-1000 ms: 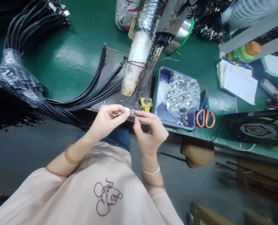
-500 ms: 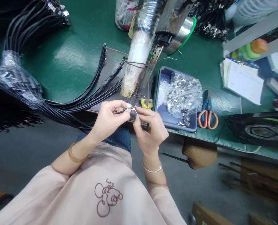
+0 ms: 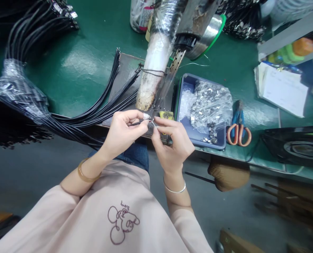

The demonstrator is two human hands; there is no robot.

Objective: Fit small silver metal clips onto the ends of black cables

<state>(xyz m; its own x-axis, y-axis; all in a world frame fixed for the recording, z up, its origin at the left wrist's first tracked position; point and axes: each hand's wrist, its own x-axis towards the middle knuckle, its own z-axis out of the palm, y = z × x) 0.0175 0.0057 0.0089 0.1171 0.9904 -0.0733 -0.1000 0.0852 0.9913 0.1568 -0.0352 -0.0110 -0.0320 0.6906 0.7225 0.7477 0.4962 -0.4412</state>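
Pinched in my left hand (image 3: 127, 130) is the end of a black cable (image 3: 137, 123). A small metal piece (image 3: 151, 120) shows at the cable's tip, between my two hands. My right hand (image 3: 173, 140) has its thumb and fingers closed at this tip, on a thin silvery piece (image 3: 153, 123) too small to identify. Just beyond the hands are the tip of a white wrapped tube (image 3: 146, 100) and a yellow sponge (image 3: 167, 115) on a dark board (image 3: 125, 72). More black cables (image 3: 111, 105) lie across the board to the left.
A blue tray (image 3: 181, 84) with a bag of metal parts (image 3: 211, 105) stands right of the board. Beside it lie orange-handled pliers (image 3: 238, 131). Behind are a wire spool (image 3: 208, 38) and a jar (image 3: 140, 15). Papers (image 3: 283, 88) and a black device (image 3: 296, 146) sit farther right.
The thumb and fingers of my right hand have shifted slightly right, and the metal piece at the tip looks turned. The tray, pliers and papers appear farther right in the view.
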